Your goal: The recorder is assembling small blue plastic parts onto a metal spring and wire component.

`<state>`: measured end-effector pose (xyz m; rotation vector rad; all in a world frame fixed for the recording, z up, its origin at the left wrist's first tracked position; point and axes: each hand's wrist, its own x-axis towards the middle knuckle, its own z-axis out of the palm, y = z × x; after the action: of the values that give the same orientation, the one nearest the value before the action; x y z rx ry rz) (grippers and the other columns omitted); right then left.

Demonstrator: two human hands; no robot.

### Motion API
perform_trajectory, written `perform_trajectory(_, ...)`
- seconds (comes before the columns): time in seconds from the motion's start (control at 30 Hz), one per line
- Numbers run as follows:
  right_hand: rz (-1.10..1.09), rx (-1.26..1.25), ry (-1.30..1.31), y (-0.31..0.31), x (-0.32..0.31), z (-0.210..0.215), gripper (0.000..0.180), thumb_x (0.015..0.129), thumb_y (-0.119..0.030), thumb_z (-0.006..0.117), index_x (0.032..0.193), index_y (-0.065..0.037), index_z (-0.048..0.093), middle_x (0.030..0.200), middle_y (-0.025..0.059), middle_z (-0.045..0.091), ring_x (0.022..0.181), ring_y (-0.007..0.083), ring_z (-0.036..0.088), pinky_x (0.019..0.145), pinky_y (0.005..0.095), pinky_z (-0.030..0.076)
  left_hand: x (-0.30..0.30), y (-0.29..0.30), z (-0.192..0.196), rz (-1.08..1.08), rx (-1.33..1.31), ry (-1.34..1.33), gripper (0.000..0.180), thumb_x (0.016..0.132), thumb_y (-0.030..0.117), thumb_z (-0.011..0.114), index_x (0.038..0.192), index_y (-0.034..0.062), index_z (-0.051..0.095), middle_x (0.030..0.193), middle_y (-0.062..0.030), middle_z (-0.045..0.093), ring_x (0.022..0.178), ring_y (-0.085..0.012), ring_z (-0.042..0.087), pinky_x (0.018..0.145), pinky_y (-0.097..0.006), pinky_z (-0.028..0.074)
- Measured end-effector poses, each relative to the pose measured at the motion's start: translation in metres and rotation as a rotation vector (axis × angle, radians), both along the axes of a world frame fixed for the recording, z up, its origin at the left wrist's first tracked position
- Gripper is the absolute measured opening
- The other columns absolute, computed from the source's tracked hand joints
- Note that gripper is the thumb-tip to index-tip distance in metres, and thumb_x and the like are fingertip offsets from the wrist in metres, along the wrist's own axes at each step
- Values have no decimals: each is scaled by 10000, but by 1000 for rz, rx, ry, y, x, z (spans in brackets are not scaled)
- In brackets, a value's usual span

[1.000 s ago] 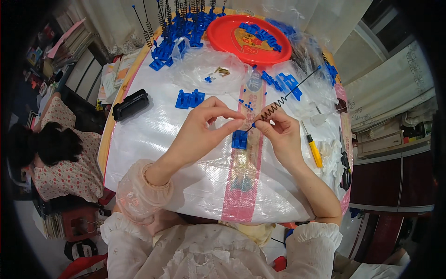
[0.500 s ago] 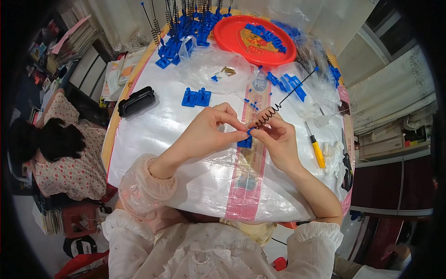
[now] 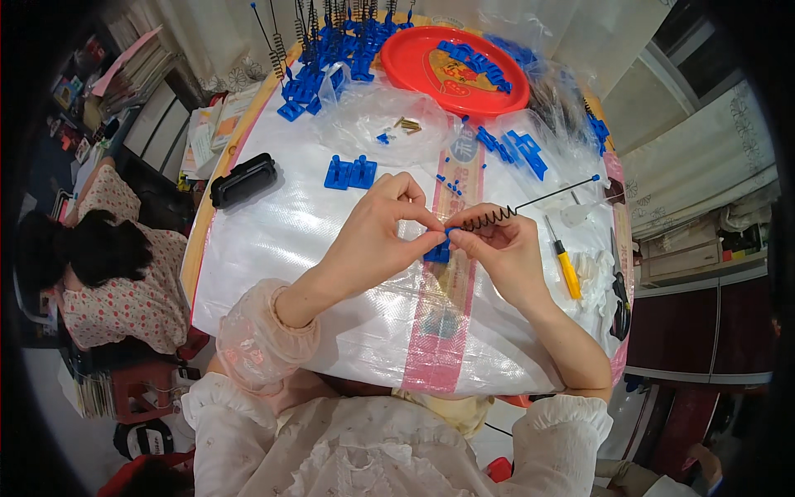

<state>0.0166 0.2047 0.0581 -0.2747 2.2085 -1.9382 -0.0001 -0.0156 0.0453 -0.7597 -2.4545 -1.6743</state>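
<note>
My left hand is closed in a pinch, thumb and forefinger on the edge of a small blue plastic piece. Against it from the other side, my right hand grips the coiled end of a black spring. From the coil a thin straight rod runs out to the right and ends in a blue tip. The spot where spring and blue piece meet is mostly covered by my fingertips. Just beyond my hands lie tiny blue caps, and two blue bases with upright posts stand left of them.
Many blue parts with springs crowd the far left. A red tray holds blue pieces. Brass-coloured pins lie on clear plastic. At right are a yellow-handled screwdriver and black scissors; a black case lies left. Another person sits left.
The spring's rod has swung down to the right, from a steep slant to a nearly level one. My right hand has turned with it; my left hand has barely shifted.
</note>
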Motion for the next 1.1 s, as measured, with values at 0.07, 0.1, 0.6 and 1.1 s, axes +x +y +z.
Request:
perform_trajectory(0.07,-19,-54,-26,0,0,-2,164,982,-51,729,1112,50,728,959,82,753,874,113,717,779,253,574,0,1,1,7,9,4,101,804,83,847,886,61,792,937,-23,526,937,-171,529,866,-315,428)
perform_trajectory(0.1,-29,-80,-39,0,-1,-3,161,988,-52,724,1113,49,728,954,87,754,854,114,716,771,251,572,0,2,0,6,17,-3,101,804,81,847,886,61,793,937,-23,527,936,-171,530,863,-315,429)
perform_trajectory(0.6,-128,-31,176,12,-5,7,99,973,23,694,1068,47,713,912,55,720,774,93,653,694,256,526,-13,-11,1,102,22,-120,207,891,153,815,1087,88,820,961,-39,631,893,-163,561,825,-308,457)
perform_trajectory(1.1,-28,300,451,4,-5,-6,79,935,27,724,1014,20,736,957,104,735,755,153,662,646,284,501,1,5,-35,20,-329,-63,466,767,250,911,1188,120,758,984,-56,647,870,-223,635,803,-353,536)
